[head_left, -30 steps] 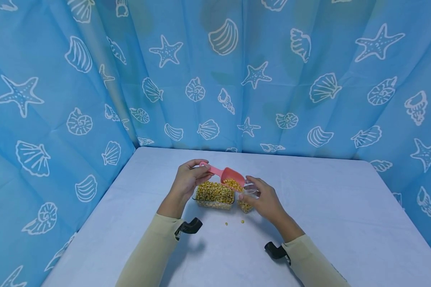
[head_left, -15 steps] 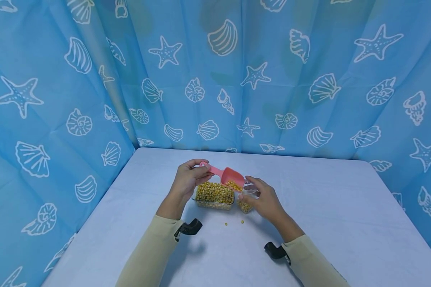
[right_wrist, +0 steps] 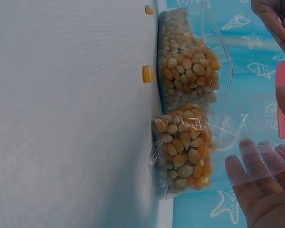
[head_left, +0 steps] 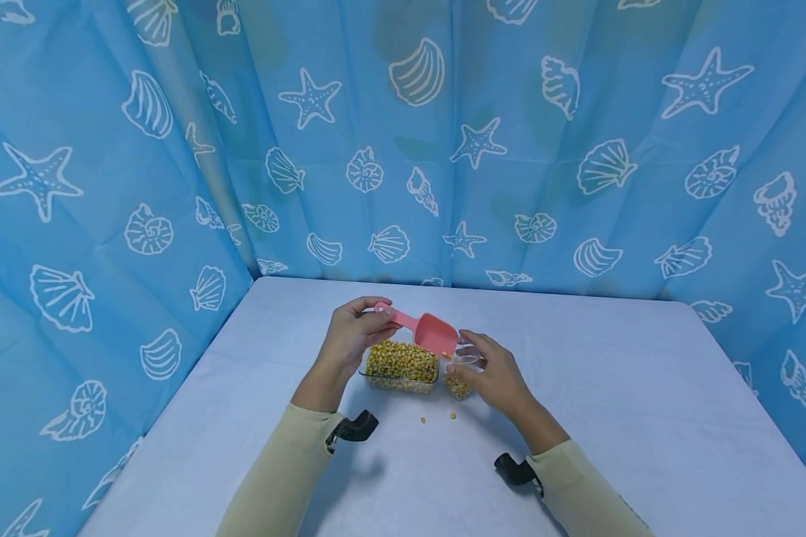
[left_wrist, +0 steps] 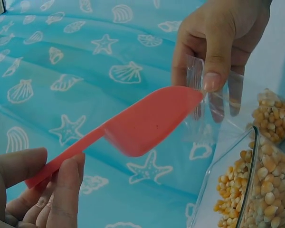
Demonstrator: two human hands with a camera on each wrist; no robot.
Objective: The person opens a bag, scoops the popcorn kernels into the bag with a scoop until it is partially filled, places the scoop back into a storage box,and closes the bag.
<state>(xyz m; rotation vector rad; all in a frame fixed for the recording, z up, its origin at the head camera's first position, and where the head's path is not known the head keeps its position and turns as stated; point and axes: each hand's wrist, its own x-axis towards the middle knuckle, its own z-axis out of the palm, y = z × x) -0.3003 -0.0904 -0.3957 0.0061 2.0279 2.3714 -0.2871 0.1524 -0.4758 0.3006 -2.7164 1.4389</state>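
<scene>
My left hand (head_left: 352, 339) pinches the handle of a pink scoop (head_left: 433, 333), which tilts down to the right. Only a few corn kernels show at the scoop's lip, in the head view. Under that lip stands a clear plastic bag (right_wrist: 183, 154), its lower part filled with kernels. My right hand (head_left: 500, 374) holds the bag's mouth spread, the thumb at the near rim by the scoop's tip and the fingers behind the film. In the left wrist view the scoop (left_wrist: 149, 121) is seen from its side and underside, so its inside is hidden there.
Left of the bag, a clear rectangular container (head_left: 403, 385) holds a heap of corn kernels. Loose kernels (head_left: 453, 416) lie on the white tablecloth (head_left: 611, 388) in front. A blue shell-print curtain (head_left: 389, 186) hangs behind and beside the table.
Kernels have run off the scoop toward the bag, leaving the scoop nearly bare. Both hands have kept almost the same position.
</scene>
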